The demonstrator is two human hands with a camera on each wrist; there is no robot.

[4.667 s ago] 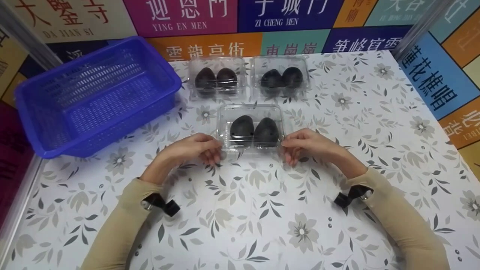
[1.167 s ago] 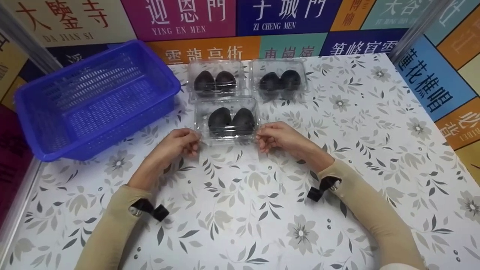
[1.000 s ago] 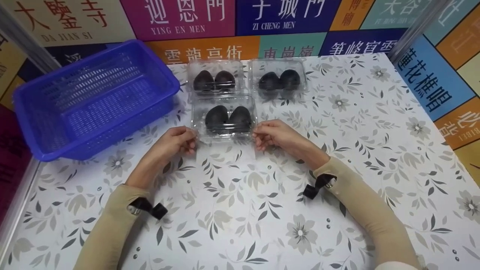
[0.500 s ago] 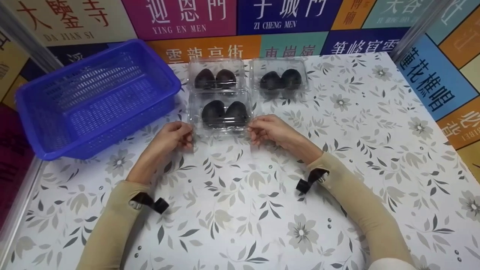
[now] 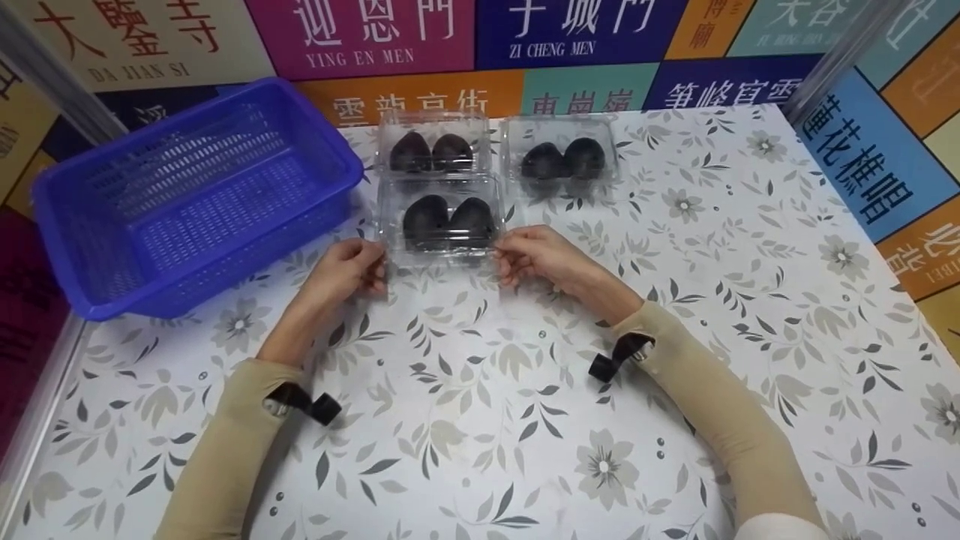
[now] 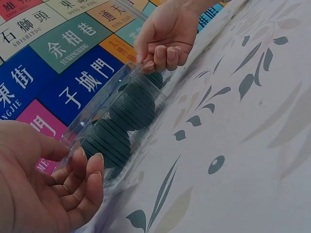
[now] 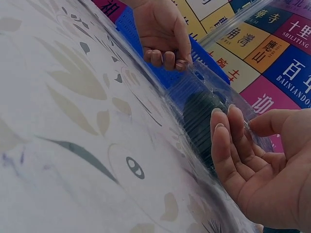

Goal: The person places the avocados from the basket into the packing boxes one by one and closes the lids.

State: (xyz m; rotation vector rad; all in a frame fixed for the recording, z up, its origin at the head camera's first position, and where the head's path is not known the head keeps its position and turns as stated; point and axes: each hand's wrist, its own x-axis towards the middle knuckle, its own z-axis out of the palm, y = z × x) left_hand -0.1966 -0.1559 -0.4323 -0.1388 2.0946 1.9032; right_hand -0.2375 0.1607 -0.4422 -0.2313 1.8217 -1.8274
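Observation:
A clear plastic clamshell box (image 5: 448,245) holding two dark, egg-shaped fruits (image 5: 472,219) that look like avocados is held between both hands. My left hand (image 5: 346,271) pinches its near left corner between thumb and fingers. At the near right corner, my right hand (image 5: 541,259) does the same. In the left wrist view, ridged plastic of the box (image 6: 87,116) covers the fruits. The box's far edge overlaps the front of a back-left clamshell box (image 5: 480,154) in the head view. Another such box (image 5: 611,154) stands at back right. Each of these holds two similar fruits.
A blue perforated plastic basket (image 5: 247,255) stands at the left of the table, beside the boxes. The table has a white cloth (image 5: 495,420) with grey flowers and leaves. Panels (image 5: 585,37) with large lettering rise along the back and sides.
Both hands have carried the held box back and left from the table's middle, up to the back-left box. In the last half second it moved only slightly farther back.

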